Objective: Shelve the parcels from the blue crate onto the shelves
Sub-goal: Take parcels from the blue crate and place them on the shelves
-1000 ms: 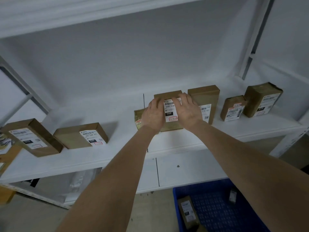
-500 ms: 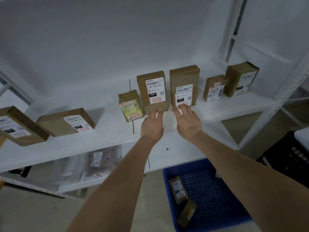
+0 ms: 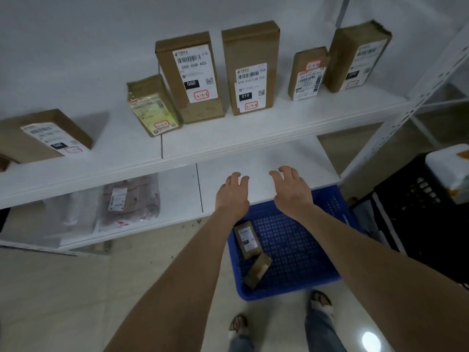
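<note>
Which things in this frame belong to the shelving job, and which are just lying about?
Job: blue crate, labelled parcel and plain parcel inside it, upper shelf, 060 parcel, 010 parcel, empty left hand, right hand.
Lying about: black crate, white box, bagged packages.

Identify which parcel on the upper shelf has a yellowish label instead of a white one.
The short parcel just left of the tall box marked 060-068. Its label is yellow-green; every other shelved parcel's label is white.
</note>
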